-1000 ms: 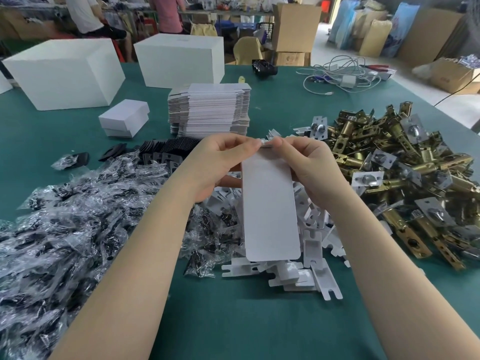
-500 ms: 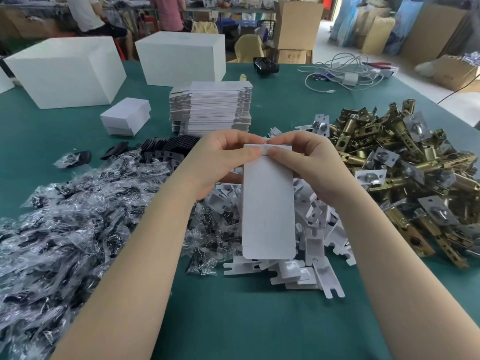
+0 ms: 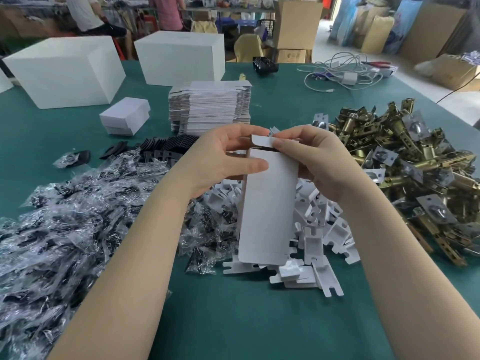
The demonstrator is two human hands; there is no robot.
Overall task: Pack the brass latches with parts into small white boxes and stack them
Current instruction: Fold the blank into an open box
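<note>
I hold a small white box (image 3: 267, 203) upright above the green table, its long face toward me. My left hand (image 3: 220, 162) grips its upper left edge, thumb across the front. My right hand (image 3: 319, 162) holds the upper right side and pinches the top flap, which stands bent up at the far end. A heap of brass latches (image 3: 415, 165) lies to the right. Clear bags of dark parts (image 3: 78, 216) cover the left. White card inserts (image 3: 319, 229) lie under the box.
A stack of flat white box blanks (image 3: 210, 107) stands behind my hands, with a finished small box (image 3: 124, 118) to its left. Two large white cartons (image 3: 65, 71) sit at the back. Black plates (image 3: 166, 149) lie in a row. Cables (image 3: 342, 74) lie far right.
The box has opened from nearly flat into a tube. The top flap has come up under my right fingers, and my left thumb has slid down onto the front face.
</note>
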